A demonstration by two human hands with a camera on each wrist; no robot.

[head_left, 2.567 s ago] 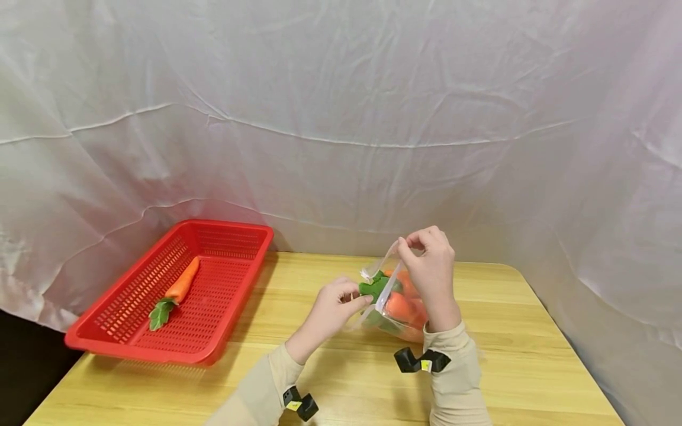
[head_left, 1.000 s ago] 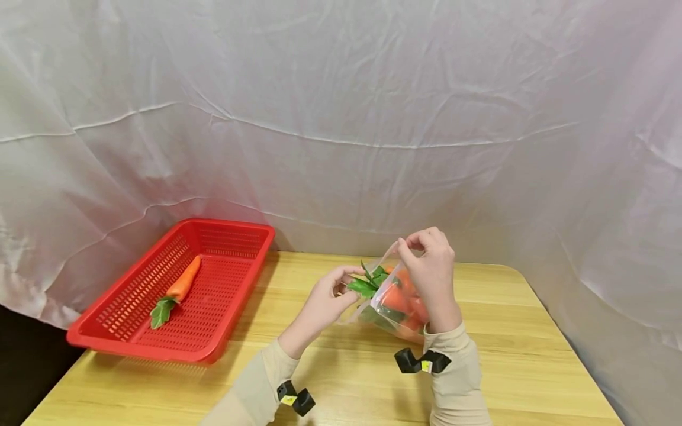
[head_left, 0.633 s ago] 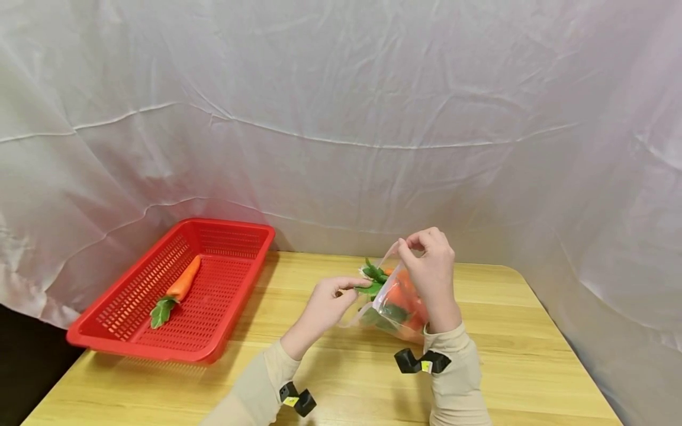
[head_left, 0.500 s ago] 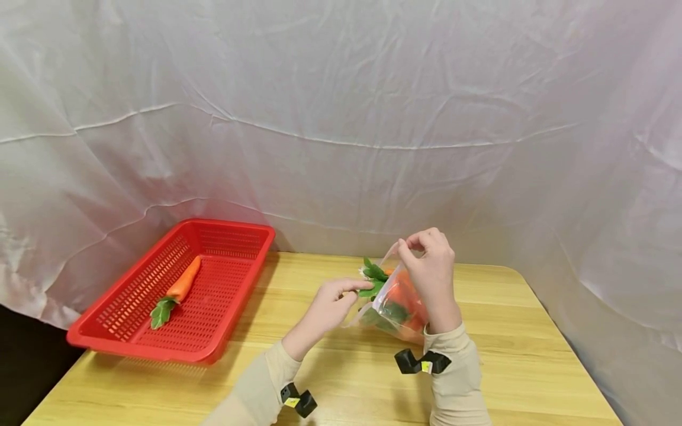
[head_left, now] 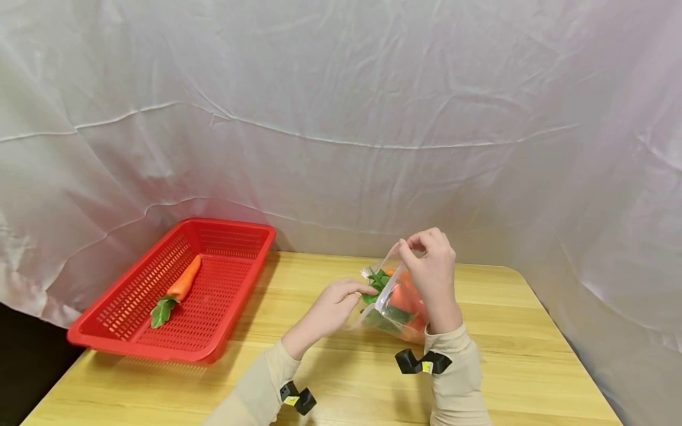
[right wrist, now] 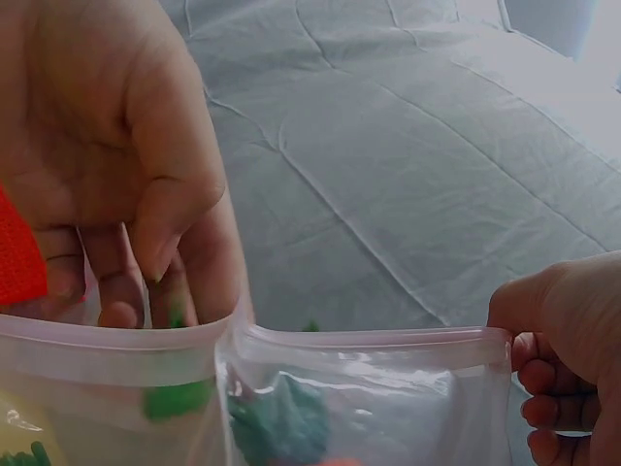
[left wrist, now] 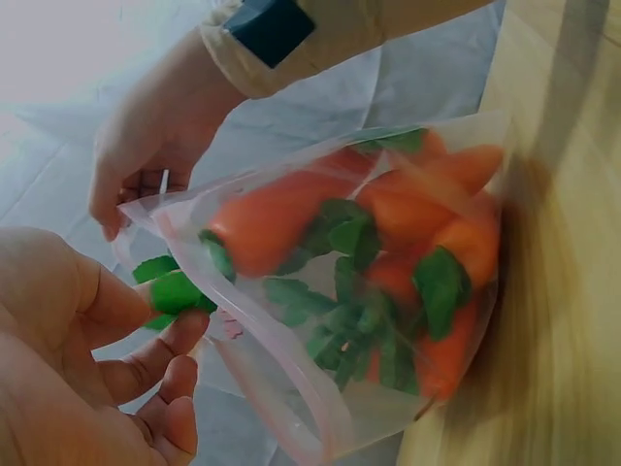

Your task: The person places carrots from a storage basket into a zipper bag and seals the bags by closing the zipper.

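A clear zip bag (head_left: 385, 296) lies on its side with its mouth toward the left, filled with several orange carrots (left wrist: 272, 223) with green leaves. At that mouth my left hand (head_left: 333, 305) pinches the green leaf tuft (left wrist: 179, 291) of a carrot between thumb and finger; the carrot's body is hidden among the others inside. My right hand (head_left: 433, 266) grips the far upper corner of the bag's rim between thumb and fingers, holding the mouth apart, as the rim strip (right wrist: 388, 338) in the right wrist view shows.
A red plastic basket (head_left: 234, 322) stands at the left of the wooden table (head_left: 533, 355). One carrot (head_left: 186, 281) with leaves lies in it. Pale cloth (head_left: 341, 106) hangs behind the table and at both sides.
My left hand has worked at the leaves by the bag's mouth, drawing back slightly, then moving right again; the leaves now sit farther in. My right hand has kept its hold on the rim.
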